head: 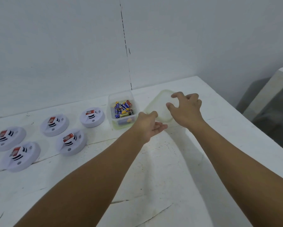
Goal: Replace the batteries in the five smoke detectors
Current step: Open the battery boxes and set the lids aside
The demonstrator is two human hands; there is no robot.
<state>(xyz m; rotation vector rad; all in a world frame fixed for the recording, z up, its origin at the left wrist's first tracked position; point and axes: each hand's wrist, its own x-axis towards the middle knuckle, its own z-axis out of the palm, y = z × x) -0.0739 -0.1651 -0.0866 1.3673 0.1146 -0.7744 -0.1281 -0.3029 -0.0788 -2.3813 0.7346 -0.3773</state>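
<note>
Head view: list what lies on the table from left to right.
Five smoke detectors, the leftmost through to the rightmost → clear box of batteries → left hand → lid → right hand.

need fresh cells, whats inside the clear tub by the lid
The open tub holds a loose heap of batteries, mostly blue, some red, dark or yellow. Those on top hide the ones beneath, so no count is possible.

White smoke detectors [55,125] show black curved stripes and a red label each, sitting on a white table [153,169] with dark specks. Blue, yellow, red and black batteries [123,108] fill the clear tub [114,99]; its lid [160,110] looks pale greenish.
</note>
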